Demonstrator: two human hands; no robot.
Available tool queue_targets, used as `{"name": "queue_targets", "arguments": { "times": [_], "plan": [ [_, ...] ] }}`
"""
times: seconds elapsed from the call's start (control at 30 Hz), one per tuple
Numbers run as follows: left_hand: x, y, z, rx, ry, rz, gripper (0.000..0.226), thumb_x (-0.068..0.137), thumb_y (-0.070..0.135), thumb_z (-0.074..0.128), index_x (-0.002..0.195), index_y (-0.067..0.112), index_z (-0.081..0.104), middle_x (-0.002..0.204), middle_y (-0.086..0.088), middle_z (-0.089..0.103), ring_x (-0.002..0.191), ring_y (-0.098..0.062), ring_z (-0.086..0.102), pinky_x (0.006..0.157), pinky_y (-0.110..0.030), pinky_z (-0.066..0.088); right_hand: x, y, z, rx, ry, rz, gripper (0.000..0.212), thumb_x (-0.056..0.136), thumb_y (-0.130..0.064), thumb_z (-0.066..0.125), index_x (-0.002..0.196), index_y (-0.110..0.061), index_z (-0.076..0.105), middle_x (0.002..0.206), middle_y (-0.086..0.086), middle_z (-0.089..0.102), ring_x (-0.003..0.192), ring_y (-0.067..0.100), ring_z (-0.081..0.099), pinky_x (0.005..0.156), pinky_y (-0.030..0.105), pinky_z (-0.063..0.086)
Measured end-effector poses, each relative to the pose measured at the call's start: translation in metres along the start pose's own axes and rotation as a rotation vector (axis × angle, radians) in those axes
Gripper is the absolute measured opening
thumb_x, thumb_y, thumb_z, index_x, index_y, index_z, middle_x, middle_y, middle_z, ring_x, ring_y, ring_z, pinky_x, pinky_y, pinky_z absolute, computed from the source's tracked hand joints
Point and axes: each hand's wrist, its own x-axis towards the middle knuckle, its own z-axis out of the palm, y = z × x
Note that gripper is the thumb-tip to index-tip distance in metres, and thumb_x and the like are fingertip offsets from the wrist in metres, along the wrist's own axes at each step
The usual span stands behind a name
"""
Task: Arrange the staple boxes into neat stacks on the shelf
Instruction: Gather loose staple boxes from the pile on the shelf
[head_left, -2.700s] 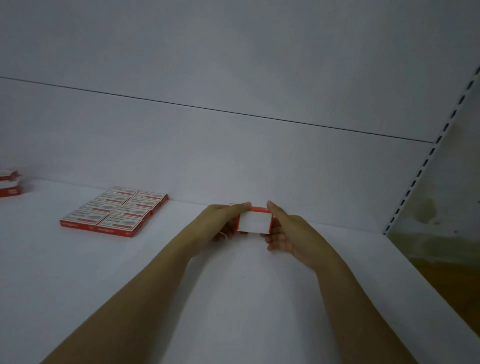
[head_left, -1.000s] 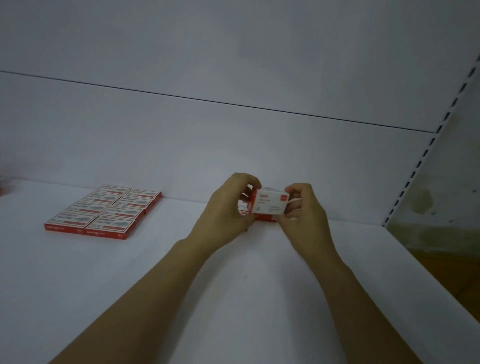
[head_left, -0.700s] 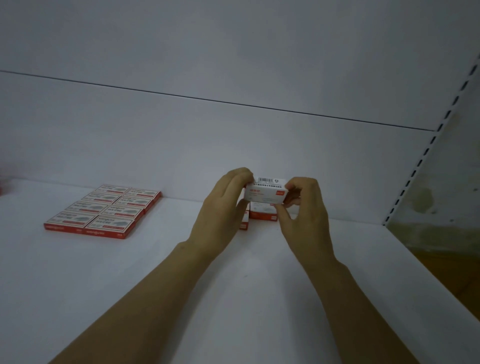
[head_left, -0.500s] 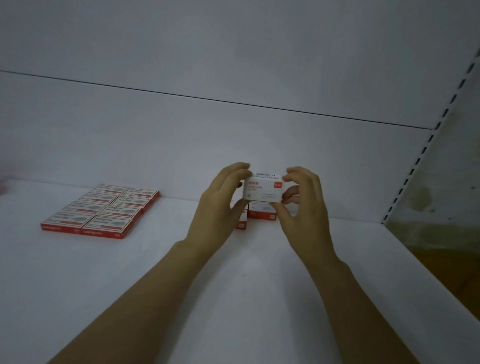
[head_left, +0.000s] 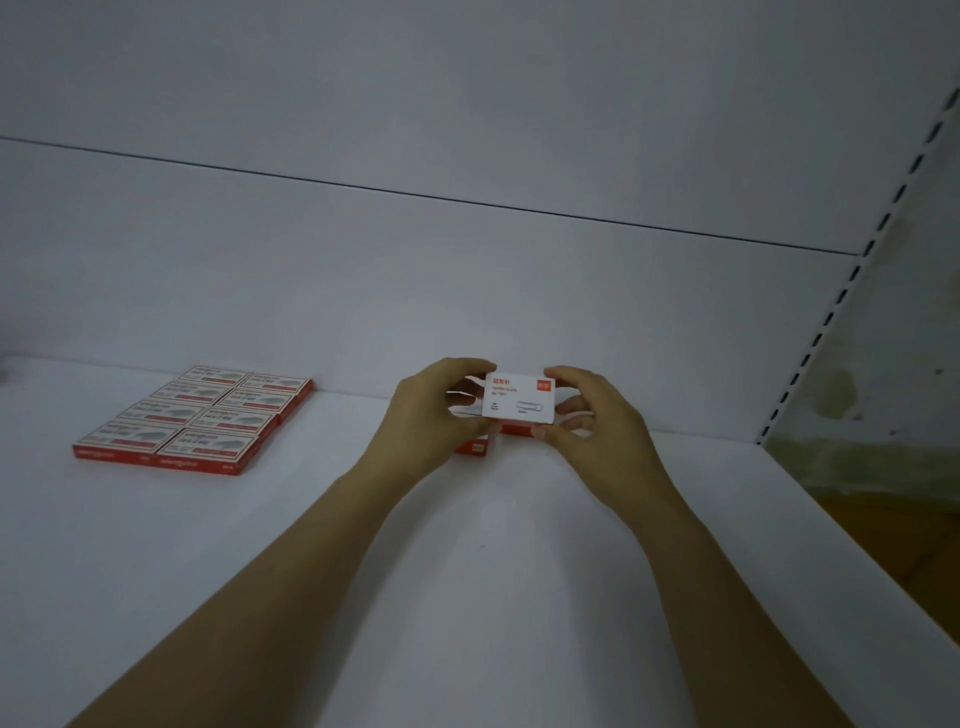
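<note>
Head view: left hand (head_left: 428, 418), right hand (head_left: 600, 428) fingers pinch white box (head_left: 519, 399) ends; box grid (head_left: 195, 418) well apart, left.

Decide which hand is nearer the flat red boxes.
Left. The left hand holds the white box right of the red boxes; the right hand holds that box's farther end.

hands: left (head_left: 426, 415) + right (head_left: 597, 421) hold white box (head_left: 518, 397) | shelf (head_left: 467, 597)
</note>
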Motion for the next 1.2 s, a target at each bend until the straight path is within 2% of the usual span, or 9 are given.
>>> {"name": "queue_targets", "arguments": {
  "times": [0.2,0.33,0.4,0.47,0.57,0.67,0.83,1.03,1.2],
  "plan": [
    [0.005,-0.009,-0.009,0.269,-0.115,-0.066,0.066,0.071,0.01,0.079,0.131,0.016,0.052,0.12,-0.003,0.057,0.101,-0.014,0.056,0.089,-0.022,0.046,0.001,0.012,-0.007,-0.118,-0.077,0.127,0.044,0.077,-0.007,0.074,0.116,-0.016,0.057,0.114,0.002,0.062,0.086,0.012,0.06,0.065,0.006,0.044],
    [0.008,-0.022,-0.018,0.392,-0.136,-0.275,0.07,0.071,0.021,0.08,0.133,0.012,0.048,0.123,-0.008,0.053,0.103,-0.02,0.056,0.076,-0.022,0.044,-0.001,0.02,-0.005,-0.178,-0.141,0.22,0.038,0.078,-0.011,0.073,0.114,-0.015,0.058,0.112,0.0,0.064,0.089,0.011,0.06,0.064,0.007,0.04],
    [0.007,-0.026,-0.018,0.396,-0.147,-0.357,0.069,0.072,0.024,0.08,0.132,0.01,0.048,0.124,-0.01,0.053,0.105,-0.023,0.057,0.075,-0.024,0.043,0.0,0.025,-0.002,-0.182,-0.131,0.24,0.037,0.078,-0.014,0.073,0.113,-0.016,0.06,0.112,-0.001,0.065,0.092,0.012,0.061,0.067,0.011,0.042],
    [0.008,-0.03,-0.016,0.384,-0.148,-0.392,0.066,0.074,0.026,0.078,0.131,0.009,0.049,0.123,-0.009,0.056,0.104,-0.023,0.057,0.076,-0.024,0.042,0.0,0.028,0.003,-0.186,-0.123,0.249,0.037,0.08,-0.014,0.072,0.114,-0.016,0.06,0.111,-0.001,0.066,0.091,0.011,0.061,0.067,0.009,0.04],
    [0.009,-0.033,-0.012,0.365,-0.14,-0.381,0.051,0.076,0.025,0.076,0.121,0.009,0.058,0.116,-0.007,0.062,0.092,-0.017,0.055,0.075,-0.023,0.041,0.003,0.03,0.009,-0.175,-0.108,0.252,0.032,0.082,-0.012,0.07,0.112,-0.014,0.06,0.108,0.0,0.066,0.085,0.008,0.06,0.066,0.004,0.039],
    [0.007,-0.034,-0.008,0.337,-0.103,-0.379,0.046,0.076,0.022,0.076,0.118,0.01,0.063,0.109,-0.006,0.065,0.086,-0.013,0.053,0.073,-0.021,0.04,0.004,0.03,0.014,-0.176,-0.095,0.232,0.027,0.081,-0.008,0.07,0.106,-0.013,0.062,0.105,0.002,0.067,0.084,0.01,0.061,0.067,0.007,0.042],
    [0.005,-0.033,-0.007,0.3,-0.077,-0.362,0.044,0.075,0.017,0.076,0.116,0.008,0.064,0.107,-0.007,0.066,0.084,-0.011,0.053,0.068,-0.017,0.04,0.004,0.032,0.018,-0.176,-0.081,0.212,0.028,0.08,-0.007,0.07,0.106,-0.01,0.061,0.105,0.005,0.066,0.083,0.012,0.061,0.077,0.017,0.047],
    [0.001,-0.03,-0.004,0.317,-0.063,-0.347,0.037,0.076,0.02,0.076,0.109,0.008,0.065,0.107,-0.007,0.067,0.094,-0.019,0.061,0.076,-0.021,0.043,0.006,0.035,0.02,-0.202,-0.11,0.213,0.037,0.082,-0.01,0.068,0.117,-0.012,0.057,0.113,0.006,0.061,0.086,0.012,0.06,0.08,0.018,0.046],
    [-0.012,-0.022,-0.004,0.494,-0.057,-0.328,0.037,0.086,0.025,0.063,0.114,0.003,0.056,0.115,-0.012,0.055,0.103,-0.026,0.055,0.079,-0.026,0.04,-0.002,0.027,0.026,-0.379,-0.1,0.151,0.051,0.086,-0.006,0.059,0.135,-0.01,0.045,0.126,0.013,0.047,0.113,0.025,0.051,0.099,0.031,0.043]
  ]
}}
